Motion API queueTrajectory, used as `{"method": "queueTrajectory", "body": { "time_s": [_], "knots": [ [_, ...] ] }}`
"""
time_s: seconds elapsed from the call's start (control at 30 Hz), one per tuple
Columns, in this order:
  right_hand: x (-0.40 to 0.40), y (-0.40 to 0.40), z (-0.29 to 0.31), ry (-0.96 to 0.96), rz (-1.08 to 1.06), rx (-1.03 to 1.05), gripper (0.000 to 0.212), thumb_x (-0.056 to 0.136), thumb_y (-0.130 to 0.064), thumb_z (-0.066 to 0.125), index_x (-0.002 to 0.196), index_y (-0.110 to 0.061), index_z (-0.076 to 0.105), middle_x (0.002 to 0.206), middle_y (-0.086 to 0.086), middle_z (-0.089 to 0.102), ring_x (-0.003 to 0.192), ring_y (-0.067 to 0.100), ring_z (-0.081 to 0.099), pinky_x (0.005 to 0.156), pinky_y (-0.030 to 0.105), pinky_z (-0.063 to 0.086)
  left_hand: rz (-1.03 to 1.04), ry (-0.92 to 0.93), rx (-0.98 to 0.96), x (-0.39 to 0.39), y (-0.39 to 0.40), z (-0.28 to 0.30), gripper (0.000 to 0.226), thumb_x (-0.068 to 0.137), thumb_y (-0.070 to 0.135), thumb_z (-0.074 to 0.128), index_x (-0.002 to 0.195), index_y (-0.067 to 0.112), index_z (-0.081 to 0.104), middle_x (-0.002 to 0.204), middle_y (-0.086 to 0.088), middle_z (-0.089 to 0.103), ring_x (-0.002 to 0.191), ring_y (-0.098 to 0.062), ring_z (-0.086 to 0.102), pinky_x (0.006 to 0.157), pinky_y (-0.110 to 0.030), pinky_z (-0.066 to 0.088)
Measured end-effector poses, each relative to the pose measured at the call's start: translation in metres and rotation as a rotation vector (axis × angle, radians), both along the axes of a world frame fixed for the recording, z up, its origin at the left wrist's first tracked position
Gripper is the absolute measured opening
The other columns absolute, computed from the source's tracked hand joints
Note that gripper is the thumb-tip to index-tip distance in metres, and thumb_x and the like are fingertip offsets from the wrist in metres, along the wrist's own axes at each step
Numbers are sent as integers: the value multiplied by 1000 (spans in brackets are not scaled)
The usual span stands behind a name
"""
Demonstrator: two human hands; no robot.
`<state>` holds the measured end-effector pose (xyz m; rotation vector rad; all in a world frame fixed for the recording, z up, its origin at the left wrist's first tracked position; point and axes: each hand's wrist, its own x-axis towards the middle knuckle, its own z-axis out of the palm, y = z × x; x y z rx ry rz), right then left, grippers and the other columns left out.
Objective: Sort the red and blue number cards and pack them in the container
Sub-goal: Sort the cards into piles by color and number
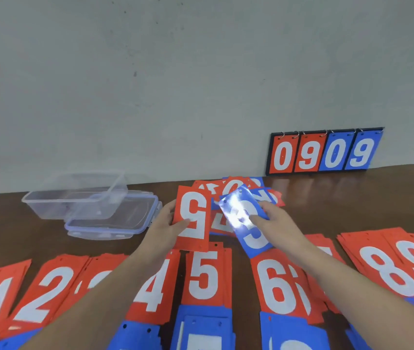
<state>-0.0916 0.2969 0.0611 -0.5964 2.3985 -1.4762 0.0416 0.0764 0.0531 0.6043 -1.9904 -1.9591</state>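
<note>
A dark wooden table (352, 198) meets a grey wall (175, 72). At centre frame, the left hand (161, 227) grips a red 5 card (193, 218); the right hand (280, 227) pinches a blue card (249, 221). The clear container (74, 198) sits centre left.

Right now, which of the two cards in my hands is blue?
The card in your right hand, glare across its number. The left hand holds a red 5.

Two hands (165, 231) each hold one card, beside one clear container (74, 198), one lid (115, 223) and one four-digit scoreboard (324, 151).
</note>
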Motion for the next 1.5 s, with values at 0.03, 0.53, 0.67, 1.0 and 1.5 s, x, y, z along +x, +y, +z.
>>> {"method": "queueTrajectory", "body": {
  "time_s": [0.03, 0.53, 0.67, 1.0, 1.5],
  "knots": [
    [9, -4, -2, -26, 16, -13, 14, 99, -19, 59, 111, -26, 61, 106, -6, 71, 83, 4, 68, 64, 16, 53, 0, 5, 29, 12, -2, -1, 39, 99, 14, 61, 135, 29, 55, 120, 0, 72, 105, -23, 72, 89, -50, 58],
    [143, -119, -6, -200, 353, 47, 12, 102, -25, 53, 104, -20, 63, 99, 5, 75, 85, 25, 74, 77, 41, 58, 489, -168, 28, 245, -60, 3, 21, 100, 27, 61, 120, 27, 56, 108, -1, 74, 94, -24, 74, 62, -40, 62],
    [163, -135, -5, -177, 431, 87, 8, 102, -27, 52, 105, -27, 60, 95, -2, 74, 73, 15, 74, 59, 27, 54, 494, -217, -4, 280, -60, 9, 16, 99, 35, 60, 114, 31, 59, 102, -1, 76, 87, -24, 76, 54, -35, 57],
    [135, -82, 1, -207, 234, 62, 9, 101, -31, 58, 109, -26, 59, 100, -5, 73, 76, 11, 75, 61, 26, 58, 255, -258, -2, 223, -45, 15, 29, 90, 10, 73, 116, 13, 60, 104, -6, 76, 91, -25, 75, 83, -45, 61],
    [76, 87, 4, -202, -266, -38, 11, 99, -19, 57, 108, -20, 63, 99, 2, 75, 80, 17, 73, 60, 26, 52, -101, -190, 218, 62, 17, 10, 21, 98, 3, 50, 107, 14, 66, 102, -5, 75, 99, -20, 71, 85, -36, 57]
  ]
}}
